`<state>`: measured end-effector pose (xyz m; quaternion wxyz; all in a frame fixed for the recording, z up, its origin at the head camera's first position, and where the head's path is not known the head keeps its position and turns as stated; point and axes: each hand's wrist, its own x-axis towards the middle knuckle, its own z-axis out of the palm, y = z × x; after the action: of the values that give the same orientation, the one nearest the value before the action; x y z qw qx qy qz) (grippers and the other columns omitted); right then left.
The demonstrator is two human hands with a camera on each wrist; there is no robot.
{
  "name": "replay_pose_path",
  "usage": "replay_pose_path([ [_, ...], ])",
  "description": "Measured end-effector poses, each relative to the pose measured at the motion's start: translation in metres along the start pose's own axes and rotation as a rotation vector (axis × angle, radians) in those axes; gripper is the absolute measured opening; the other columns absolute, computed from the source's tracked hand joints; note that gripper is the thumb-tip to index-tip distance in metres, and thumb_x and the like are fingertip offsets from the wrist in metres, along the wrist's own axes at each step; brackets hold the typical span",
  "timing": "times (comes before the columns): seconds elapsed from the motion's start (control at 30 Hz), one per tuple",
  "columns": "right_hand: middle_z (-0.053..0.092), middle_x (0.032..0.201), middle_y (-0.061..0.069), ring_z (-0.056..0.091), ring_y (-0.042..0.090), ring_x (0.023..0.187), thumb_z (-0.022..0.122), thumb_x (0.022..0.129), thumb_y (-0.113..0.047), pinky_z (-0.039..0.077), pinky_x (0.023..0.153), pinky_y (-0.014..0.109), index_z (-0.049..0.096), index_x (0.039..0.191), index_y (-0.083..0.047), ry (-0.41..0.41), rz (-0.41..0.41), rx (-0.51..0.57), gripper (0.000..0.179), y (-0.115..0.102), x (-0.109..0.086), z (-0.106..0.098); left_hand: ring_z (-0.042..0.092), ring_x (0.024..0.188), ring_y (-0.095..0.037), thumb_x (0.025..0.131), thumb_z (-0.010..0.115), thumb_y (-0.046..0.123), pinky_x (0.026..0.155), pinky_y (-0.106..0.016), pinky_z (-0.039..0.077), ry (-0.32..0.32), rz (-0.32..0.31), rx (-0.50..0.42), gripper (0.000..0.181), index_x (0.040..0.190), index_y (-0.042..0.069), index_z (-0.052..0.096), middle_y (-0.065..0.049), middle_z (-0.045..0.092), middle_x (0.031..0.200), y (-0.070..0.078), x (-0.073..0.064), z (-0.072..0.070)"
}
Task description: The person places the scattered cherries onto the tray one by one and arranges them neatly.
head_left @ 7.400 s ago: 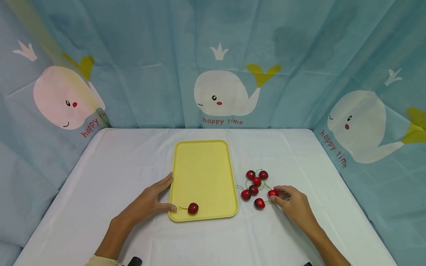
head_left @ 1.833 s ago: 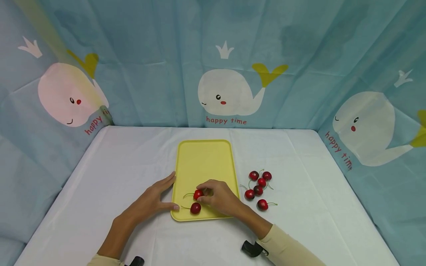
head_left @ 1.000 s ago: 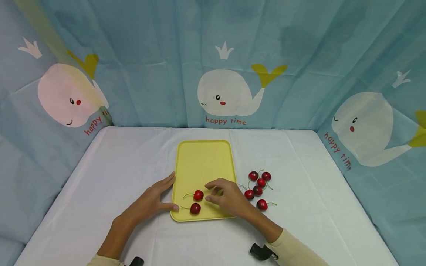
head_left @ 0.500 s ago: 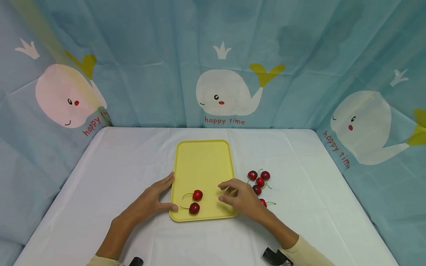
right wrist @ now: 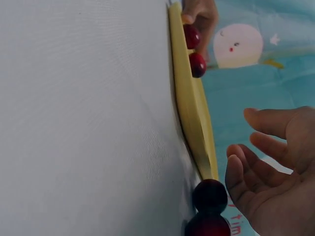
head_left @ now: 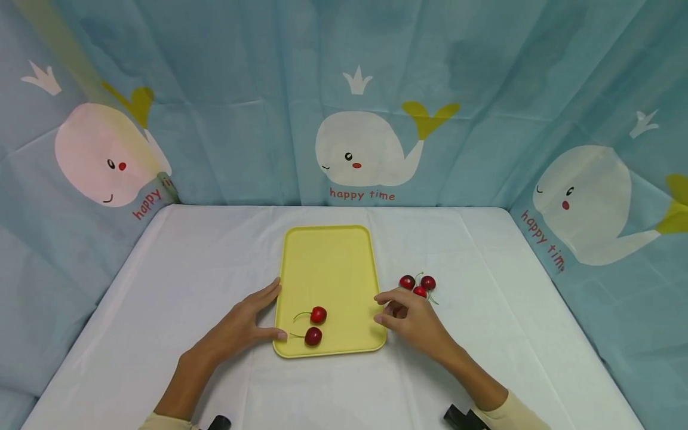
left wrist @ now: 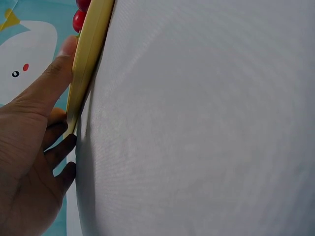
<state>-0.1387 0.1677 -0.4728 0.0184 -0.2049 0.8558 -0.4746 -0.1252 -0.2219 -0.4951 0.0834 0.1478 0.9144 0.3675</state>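
Note:
Two red cherries with green stems lie in the front left part of the yellow tray (head_left: 333, 257): a brighter cherry (head_left: 318, 315) behind and a darker cherry (head_left: 313, 336) nearer the front edge. My left hand (head_left: 244, 322) rests against the tray's left side, thumb on the rim near the front corner and fingers spread along the edge. My right hand (head_left: 416, 319) hovers over the tray's right edge with nothing in it, thumb and fingers apart. Behind it several cherries (head_left: 427, 283) lie on the table, some hidden by the hand; dark cherries (right wrist: 210, 196) show below it in the right wrist view.
A white cloth covers the table (head_left: 215, 257). Blue curtains (head_left: 242, 149) printed with whales stand at the back and both sides. Black wrist devices (head_left: 463, 417) show near both sleeves.
My right hand set a second cherry on the tray behind the first, let go, and moved right to the tray's right edge. My left hand has stayed at the tray's left side.

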Motion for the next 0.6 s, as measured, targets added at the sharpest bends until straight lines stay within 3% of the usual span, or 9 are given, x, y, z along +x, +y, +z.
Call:
replay_pose_path([
  [0.6,0.072,0.096,-0.003,0.066,0.008,0.082,0.09,0.086,-0.014,0.058,0.071,0.022,0.078,0.115,-0.009,0.092,0.054,-0.098,0.032,0.008,-0.011,-0.022,0.028,0.159,-0.041,0.077,0.091,0.053,0.125,-0.063,0.03,-0.002,-0.009,-0.004,0.116,0.166,0.006,0.034,-0.009,0.028,0.174,0.001,0.0,-0.001],
])
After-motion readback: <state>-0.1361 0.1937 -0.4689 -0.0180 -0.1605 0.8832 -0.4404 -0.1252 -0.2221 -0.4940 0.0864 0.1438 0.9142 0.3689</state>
